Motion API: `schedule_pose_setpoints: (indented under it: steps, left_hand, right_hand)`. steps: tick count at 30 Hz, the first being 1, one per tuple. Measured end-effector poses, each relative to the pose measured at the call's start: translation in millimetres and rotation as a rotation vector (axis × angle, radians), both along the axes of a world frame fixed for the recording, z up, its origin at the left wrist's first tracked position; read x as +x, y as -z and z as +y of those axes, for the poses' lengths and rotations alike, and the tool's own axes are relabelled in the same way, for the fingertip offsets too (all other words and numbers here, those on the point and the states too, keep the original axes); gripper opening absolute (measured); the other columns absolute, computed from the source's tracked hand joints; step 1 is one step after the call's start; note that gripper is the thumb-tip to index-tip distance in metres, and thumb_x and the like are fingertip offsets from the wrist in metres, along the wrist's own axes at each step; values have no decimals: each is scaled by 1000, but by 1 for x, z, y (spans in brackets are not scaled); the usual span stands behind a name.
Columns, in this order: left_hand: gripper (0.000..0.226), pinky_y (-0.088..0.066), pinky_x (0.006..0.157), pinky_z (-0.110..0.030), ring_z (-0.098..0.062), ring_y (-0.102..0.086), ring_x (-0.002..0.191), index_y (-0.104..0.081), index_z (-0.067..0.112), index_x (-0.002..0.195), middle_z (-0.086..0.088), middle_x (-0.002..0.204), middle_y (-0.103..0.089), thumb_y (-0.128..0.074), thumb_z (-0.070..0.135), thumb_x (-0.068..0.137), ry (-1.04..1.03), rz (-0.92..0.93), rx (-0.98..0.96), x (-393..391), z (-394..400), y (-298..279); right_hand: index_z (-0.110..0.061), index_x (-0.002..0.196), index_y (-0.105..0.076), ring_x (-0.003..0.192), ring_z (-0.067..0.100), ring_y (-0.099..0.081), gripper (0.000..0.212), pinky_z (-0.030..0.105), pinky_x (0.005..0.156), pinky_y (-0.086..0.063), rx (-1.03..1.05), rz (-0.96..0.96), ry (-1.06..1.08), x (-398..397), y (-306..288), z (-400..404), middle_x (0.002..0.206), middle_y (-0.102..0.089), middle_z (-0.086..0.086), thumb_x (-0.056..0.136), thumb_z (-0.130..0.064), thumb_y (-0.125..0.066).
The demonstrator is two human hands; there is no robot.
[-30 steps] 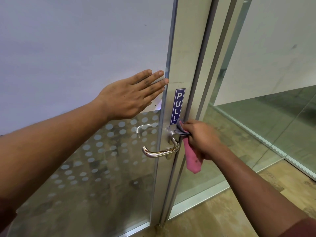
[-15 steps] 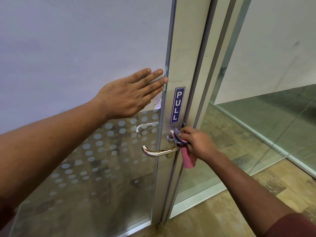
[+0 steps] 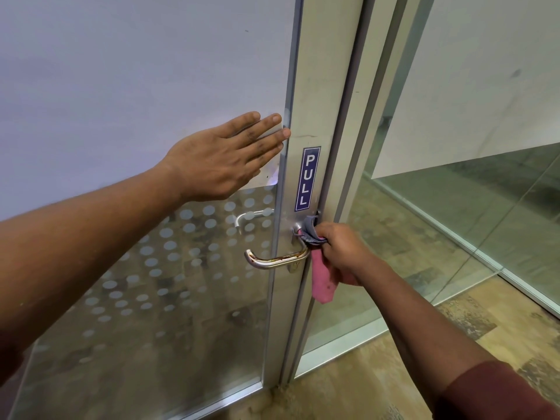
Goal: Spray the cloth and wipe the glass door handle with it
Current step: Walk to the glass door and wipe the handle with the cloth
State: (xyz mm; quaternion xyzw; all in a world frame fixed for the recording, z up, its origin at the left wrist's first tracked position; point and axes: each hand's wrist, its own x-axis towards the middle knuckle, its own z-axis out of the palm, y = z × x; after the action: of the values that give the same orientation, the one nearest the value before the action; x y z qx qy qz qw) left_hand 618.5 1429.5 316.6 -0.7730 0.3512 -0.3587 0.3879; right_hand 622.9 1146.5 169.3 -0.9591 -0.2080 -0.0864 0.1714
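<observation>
A silver lever handle [image 3: 274, 262] with rusty stains sticks out from the metal stile of the glass door [image 3: 136, 283]. My right hand [image 3: 342, 253] is shut on a pink and grey cloth [image 3: 322, 278], pressing its grey part against the handle's base, while the pink end hangs down. My left hand [image 3: 224, 159] lies flat, fingers apart, on the frosted glass above the handle. No spray bottle is in view.
A blue PULL sign [image 3: 307, 178] sits on the stile above the handle. A second handle [image 3: 250, 216] shows through the dotted glass. To the right stands a fixed glass panel [image 3: 454, 207], with patterned floor [image 3: 394, 389] below.
My right hand with the cloth has shifted slightly around the base of the handle, and more of the pink end hangs down. My left hand stays flat on the glass.
</observation>
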Motion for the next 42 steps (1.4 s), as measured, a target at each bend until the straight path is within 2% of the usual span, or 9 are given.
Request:
schedule_pose_setpoints:
  steps: [5, 10, 15, 18, 24, 26, 28, 38, 42]
  left_hand:
    - [61, -5, 127, -49, -38, 9, 155, 9, -2, 158, -22, 167, 10, -4, 31, 109, 13, 10, -1, -1, -1, -1]
    - [61, -5, 127, -50, -39, 6, 155, 7, -2, 159, -23, 167, 8, -1, 30, 108, 35, 3, 4, 1, 1, 1]
    - [61, -5, 127, -50, -39, 7, 155, 6, -2, 159, -24, 167, 9, -2, 30, 108, 39, -3, 5, 2, 2, 1]
    - [61, -5, 127, -50, -39, 6, 155, 4, -1, 159, -23, 167, 7, -3, 31, 108, 41, -10, 9, 3, 2, 2]
    - [60, -6, 127, -51, -40, 3, 155, 0, 0, 160, -22, 168, 3, -12, 31, 110, 56, -21, 4, 1, 3, 0]
    - [60, -5, 127, -51, -40, 4, 155, 2, 0, 160, -23, 167, 5, -10, 31, 109, 46, -22, 15, 0, 2, -1]
    - [60, -5, 127, -51, -40, 6, 155, 4, 1, 160, -23, 167, 7, -8, 31, 109, 35, -16, 20, 0, 2, -1]
    - [61, -5, 127, -52, -42, 8, 154, 7, 0, 159, -25, 166, 10, -4, 31, 108, 25, 0, 33, 1, 2, 0]
    - [61, -5, 127, -52, -42, 7, 154, 7, 0, 159, -25, 166, 9, -3, 31, 107, 31, -3, 36, 1, 2, -1]
  right_hand:
    - [-12, 93, -75, 78, 28, -64, 31, 27, 62, -32, 54, 91, 38, 4, -3, -1, 90, -75, 12, 77, 4, -55]
    - [-19, 85, -75, 72, 21, -64, 23, 33, 61, -46, 49, 135, -44, 0, -15, -17, 79, -74, 7, 75, -4, -60]
    - [-21, 86, -73, 76, 29, -63, 20, 38, 64, -50, -55, 76, -83, 1, -28, -3, 86, -72, 5, 77, -16, -55]
    - [-18, 89, -74, 80, 33, -63, 15, 36, 65, -46, -93, 41, -95, 0, -22, 6, 90, -72, 9, 83, -12, -61]
    - [-20, 94, -76, 76, 25, -59, 38, 25, 59, -35, 35, 178, 61, -5, -13, 12, 79, -66, 3, 79, 6, -52]
    - [-19, 103, -76, 82, 24, -61, 42, 25, 65, -37, 56, 181, 63, -7, -14, 14, 90, -72, 3, 81, 7, -51]
    - [-20, 107, -76, 85, 24, -61, 43, 25, 70, -36, 87, 194, 73, -9, -14, 16, 86, -67, -3, 83, 6, -51]
    - [-16, 101, -78, 85, 18, -64, 36, 22, 63, -37, 226, 211, 122, -23, -6, 14, 83, -70, 2, 83, 5, -55]
    - [-12, 90, -77, 76, 14, -60, 29, 13, 52, -33, 257, 180, 143, -32, -4, 15, 73, -67, 3, 81, 4, -56]
